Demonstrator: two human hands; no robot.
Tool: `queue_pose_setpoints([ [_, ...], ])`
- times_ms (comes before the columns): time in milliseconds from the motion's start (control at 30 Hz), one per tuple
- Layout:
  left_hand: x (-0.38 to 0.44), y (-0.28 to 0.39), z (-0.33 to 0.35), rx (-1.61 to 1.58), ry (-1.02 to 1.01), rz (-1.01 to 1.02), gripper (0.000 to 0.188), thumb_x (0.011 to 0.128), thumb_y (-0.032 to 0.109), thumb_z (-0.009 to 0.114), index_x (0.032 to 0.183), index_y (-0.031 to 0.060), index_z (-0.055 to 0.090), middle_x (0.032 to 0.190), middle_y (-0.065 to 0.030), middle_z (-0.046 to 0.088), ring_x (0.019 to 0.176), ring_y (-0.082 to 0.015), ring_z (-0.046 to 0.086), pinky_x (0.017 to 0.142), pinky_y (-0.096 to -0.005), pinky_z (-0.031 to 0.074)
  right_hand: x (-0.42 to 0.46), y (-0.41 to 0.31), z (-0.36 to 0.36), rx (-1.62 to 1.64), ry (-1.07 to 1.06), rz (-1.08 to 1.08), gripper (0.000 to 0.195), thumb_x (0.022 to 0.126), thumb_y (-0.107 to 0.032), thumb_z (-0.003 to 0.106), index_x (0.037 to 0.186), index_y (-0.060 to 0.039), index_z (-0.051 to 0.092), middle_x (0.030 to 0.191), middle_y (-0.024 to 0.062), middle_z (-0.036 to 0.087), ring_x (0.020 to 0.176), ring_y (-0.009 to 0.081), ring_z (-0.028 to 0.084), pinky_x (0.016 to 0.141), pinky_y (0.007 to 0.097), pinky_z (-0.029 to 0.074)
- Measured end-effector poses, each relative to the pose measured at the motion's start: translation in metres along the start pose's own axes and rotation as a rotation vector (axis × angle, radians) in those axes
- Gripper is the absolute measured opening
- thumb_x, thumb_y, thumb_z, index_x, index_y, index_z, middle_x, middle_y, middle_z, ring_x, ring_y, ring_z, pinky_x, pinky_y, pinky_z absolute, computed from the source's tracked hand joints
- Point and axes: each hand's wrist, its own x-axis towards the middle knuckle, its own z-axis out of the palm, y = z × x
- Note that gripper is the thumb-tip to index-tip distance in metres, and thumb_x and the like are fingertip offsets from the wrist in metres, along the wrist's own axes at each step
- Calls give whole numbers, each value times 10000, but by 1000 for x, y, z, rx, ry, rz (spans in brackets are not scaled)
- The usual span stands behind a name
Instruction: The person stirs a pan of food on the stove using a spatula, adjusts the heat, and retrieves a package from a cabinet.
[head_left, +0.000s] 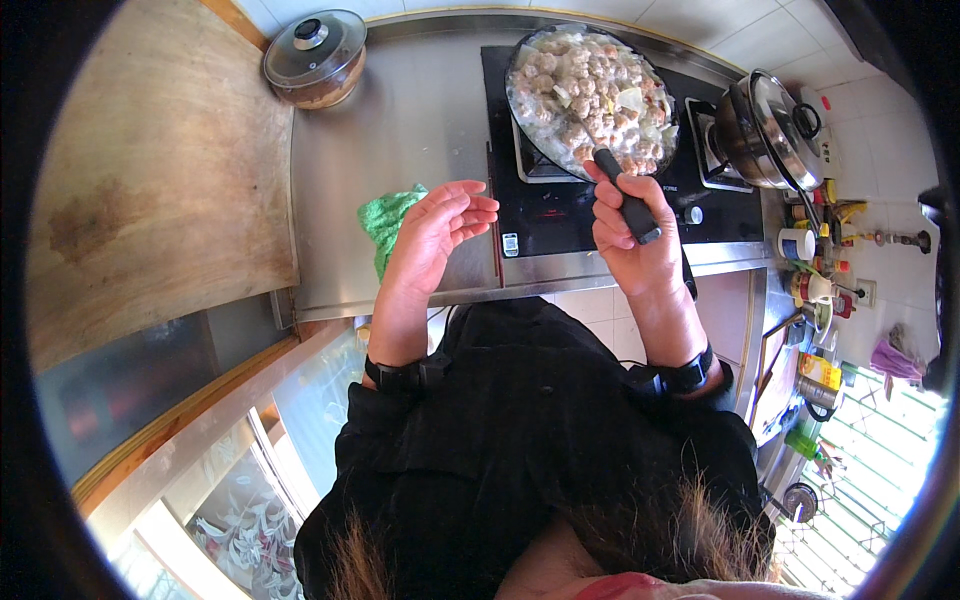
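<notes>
My right hand (630, 225) grips the black handle (628, 196) of a cooking utensil. Its far end is sunk among the food, so its head is hidden. A dark wok (517, 112) on the left burner is filled almost to the rim with meatballs (596, 71) and pale vegetable pieces (630, 99) in whitish, bubbling liquid. My left hand (446, 225) hovers over the steel counter, fingers apart and holding nothing. Just behind that hand lies a crumpled green cloth (390, 221) on the counter.
A lidded pot (315, 64) stands at the back left of the steel counter (420, 112). On the right burner of the black gas hob (555, 225) sits a lidded steel pan (765, 139), its handle towards me. Bottles and jars (814, 244) crowd the right side.
</notes>
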Motion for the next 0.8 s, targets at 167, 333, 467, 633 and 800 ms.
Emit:
queue_pose_setpoints([
  [167,0,-2,0,20,5,4,334,938,200,515,1190,-13,564,1051,-165,652,974,-230,636,883,-339,492,-5,-7,3,69,-52,35,428,872,-148,577,1187,105,437,734,19,490,507,73,378,419,201,303],
  [333,-1,-1,3,30,8,-1,333,938,205,518,1192,-5,566,1052,-162,653,972,-226,636,884,-338,491,-12,-13,6,178,-74,55,501,869,-134,560,1253,131,377,731,19,476,503,67,377,396,187,322],
  [467,0,-3,3,29,1,-1,331,937,206,519,1191,-1,569,1051,-158,654,971,-222,635,883,-337,490,-20,-16,8,282,-114,72,554,871,-131,549,1294,149,326,733,22,464,497,69,378,383,189,331],
  [633,-2,-4,5,31,11,-3,327,938,204,521,1191,3,570,1051,-153,655,970,-220,635,880,-333,490,-30,-19,14,355,-151,86,606,879,-127,529,1339,161,261,725,32,448,487,72,380,367,196,351],
  [800,-2,-7,9,21,4,-1,322,937,201,525,1187,3,572,1048,-155,656,968,-221,637,879,-333,491,-36,-23,16,410,-230,99,644,881,-120,505,1370,166,198,715,49,442,470,84,408,351,212,379],
])
